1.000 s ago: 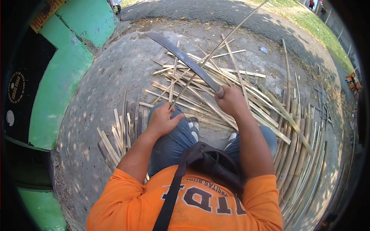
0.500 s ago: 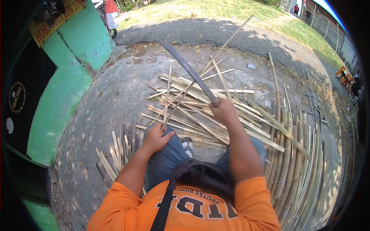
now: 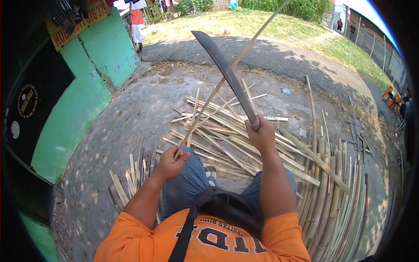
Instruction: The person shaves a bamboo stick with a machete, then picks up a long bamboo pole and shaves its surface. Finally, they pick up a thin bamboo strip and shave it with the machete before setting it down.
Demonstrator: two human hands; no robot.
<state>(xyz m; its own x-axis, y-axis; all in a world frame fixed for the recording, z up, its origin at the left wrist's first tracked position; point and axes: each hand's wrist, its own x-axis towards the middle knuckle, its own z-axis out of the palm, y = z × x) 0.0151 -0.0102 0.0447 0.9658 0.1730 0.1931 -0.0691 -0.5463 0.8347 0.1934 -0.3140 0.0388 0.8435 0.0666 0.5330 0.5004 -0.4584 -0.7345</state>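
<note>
My right hand [image 3: 262,133] is closed around the handle of a machete [image 3: 227,70], its long dark blade pointing up and away to the left. In my left hand [image 3: 172,162] is the near end of a long thin bamboo strip [image 3: 257,37], pinched over my left knee. The strip slants up to the right past the top of the view, and the blade crosses it about midway. Beyond my knees lies a loose heap of split bamboo strips [image 3: 218,126] on the concrete.
Whole bamboo poles [image 3: 325,187] lie side by side at my right, with one thick pole [image 3: 321,153] slanting over them. Shorter split pieces [image 3: 120,187] lie at my left. A green wall [image 3: 74,122] stands further left. Far off, a person in red [image 3: 339,25] stands near a wall.
The machete has been raised, its blade now steeper and its handle further right. The bamboo strip has tilted up more and shows its broader face. The whole view has shifted slightly.
</note>
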